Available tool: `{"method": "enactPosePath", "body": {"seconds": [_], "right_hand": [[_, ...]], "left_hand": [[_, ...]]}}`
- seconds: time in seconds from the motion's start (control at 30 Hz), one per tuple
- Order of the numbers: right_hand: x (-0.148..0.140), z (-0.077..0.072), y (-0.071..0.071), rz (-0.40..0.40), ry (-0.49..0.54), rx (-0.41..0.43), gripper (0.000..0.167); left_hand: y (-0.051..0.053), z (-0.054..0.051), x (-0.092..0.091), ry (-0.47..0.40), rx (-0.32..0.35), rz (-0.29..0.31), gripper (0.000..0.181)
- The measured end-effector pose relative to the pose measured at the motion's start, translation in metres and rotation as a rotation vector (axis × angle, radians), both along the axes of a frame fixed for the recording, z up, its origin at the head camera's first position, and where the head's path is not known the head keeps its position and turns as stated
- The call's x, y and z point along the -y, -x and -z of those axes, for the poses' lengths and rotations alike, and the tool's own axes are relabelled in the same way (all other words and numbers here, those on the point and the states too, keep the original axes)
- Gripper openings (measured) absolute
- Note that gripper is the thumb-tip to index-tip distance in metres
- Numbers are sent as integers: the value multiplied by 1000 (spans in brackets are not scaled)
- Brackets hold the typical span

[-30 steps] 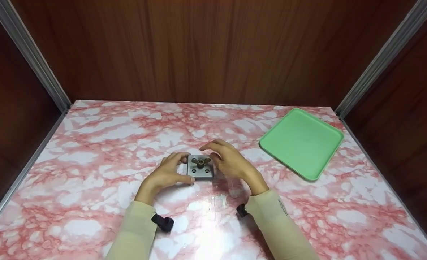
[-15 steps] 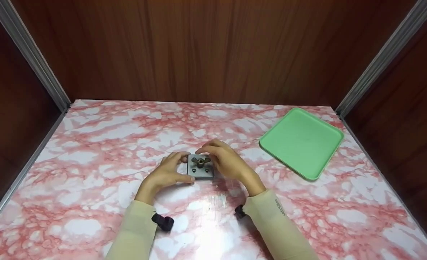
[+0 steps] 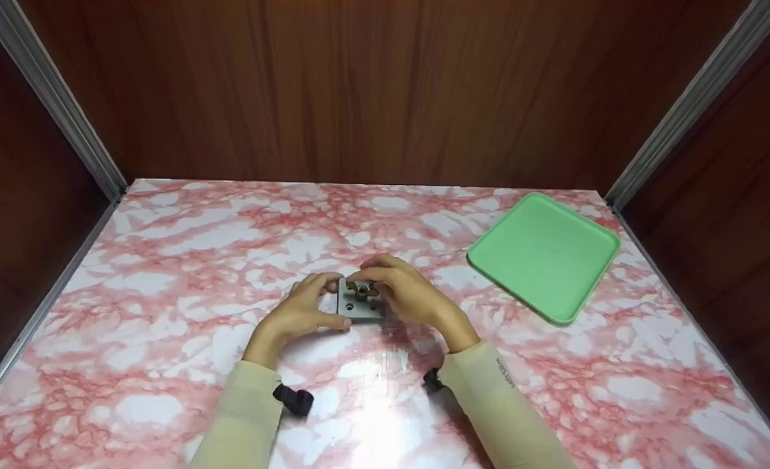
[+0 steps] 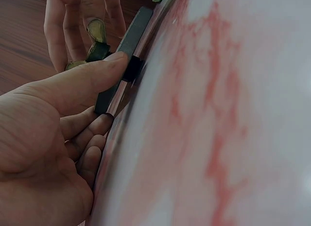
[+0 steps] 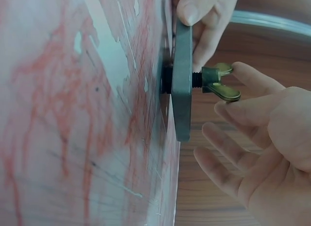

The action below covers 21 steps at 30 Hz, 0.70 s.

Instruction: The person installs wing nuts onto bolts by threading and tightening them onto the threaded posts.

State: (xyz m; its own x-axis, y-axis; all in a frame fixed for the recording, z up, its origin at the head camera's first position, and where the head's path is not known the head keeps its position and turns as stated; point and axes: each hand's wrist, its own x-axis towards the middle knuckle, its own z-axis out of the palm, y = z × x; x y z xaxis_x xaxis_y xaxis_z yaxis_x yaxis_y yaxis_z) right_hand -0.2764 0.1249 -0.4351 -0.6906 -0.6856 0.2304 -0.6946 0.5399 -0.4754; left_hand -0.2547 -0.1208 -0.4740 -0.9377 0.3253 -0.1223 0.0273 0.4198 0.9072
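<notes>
At the middle of the bench (image 3: 144,345), the head view shows a square metal plate (image 3: 361,312) with a brass-coloured wing nut (image 3: 361,294) on its upper face. The left hand (image 3: 296,314) grips the plate's left side, thumb at the near edge and fingers at the far edge; this hold matches both earlier frames. The right hand (image 3: 412,292) differs: one second ago its fingers stood off the plate's right side, whereas now they reach in over the far right part, with the forefinger at the wing nut. The green tray (image 3: 544,257) lies well apart to the right, position unchanged.

The left wrist view confirms the left thumb pressed on the plate's edge. A dark part (image 4: 132,69) sits beneath the plate, between it and the bench.

The right wrist view shows the right hand pinching the wing nut between two digits, its other fingers loosely bent. A threaded bolt (image 5: 196,80) is exposed between wing nut and plate.
</notes>
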Motion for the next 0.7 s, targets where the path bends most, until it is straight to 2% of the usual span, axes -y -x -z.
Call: {"method": "enactPosePath", "body": {"seconds": [0.3, 0.7], "right_hand": [[-2, 0, 2, -4, -19, 11, 36], [-3, -3, 1, 21, -39, 44, 41]], "left_hand": [[0, 1, 0, 7, -6, 3, 92], [0, 1, 0, 17, -7, 5, 91]]}}
